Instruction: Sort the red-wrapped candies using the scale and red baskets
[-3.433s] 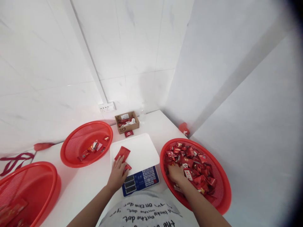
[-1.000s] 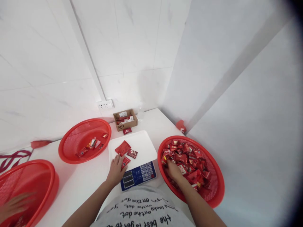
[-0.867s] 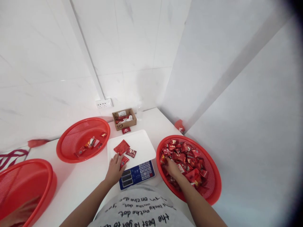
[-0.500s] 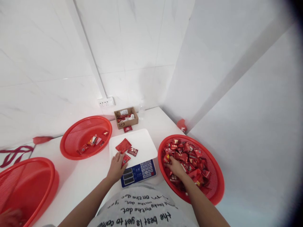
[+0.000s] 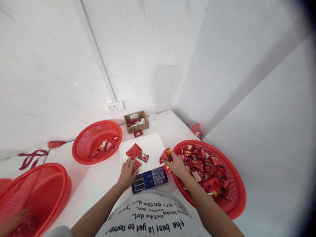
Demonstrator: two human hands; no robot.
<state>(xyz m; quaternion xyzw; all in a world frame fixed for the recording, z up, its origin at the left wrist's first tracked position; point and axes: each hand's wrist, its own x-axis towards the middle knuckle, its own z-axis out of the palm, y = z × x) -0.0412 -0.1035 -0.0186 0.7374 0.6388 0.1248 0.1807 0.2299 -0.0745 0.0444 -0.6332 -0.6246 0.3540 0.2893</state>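
A packet (image 5: 165, 155) sits pinched in a person's right hand (image 5: 176, 164) at the edge of a scale (image 5: 154, 146), beside a well-filled basket (image 5: 239, 197). The left hand (image 5: 125, 172) lies loosely spread against another packet (image 5: 136, 166). Packets appear to be going scaleward; next seems to call for easing the pinch there. A co-worker's hand (image 5: 23, 219) reaches into the leftmost basket (image 5: 53, 187).

There were 3 red bskts: near-L bskt (image 5: 64, 174), far-L bskt (image 5: 80, 141), R bskt (image 5: 240, 200). 1 scale (image 5: 156, 144) had 3 pkts (image 5: 134, 151) on its pan. 1 carton (image 5: 140, 127) had 1 loose pkt (image 5: 138, 133) in front. Far-L bskt held approx. 5 pcs (image 5: 94, 153); R bskt's pile (image 5: 209, 166) was too jumbled to count. R hand (image 5: 176, 164) held 1 pkt (image 5: 165, 155), w/ 1 lower pkt (image 5: 167, 169) just below. Own hands totaled 2, incl. L hand (image 5: 126, 175); co-worker's hand (image 5: 22, 218), 1. Socket (image 5: 116, 106) count was 1.
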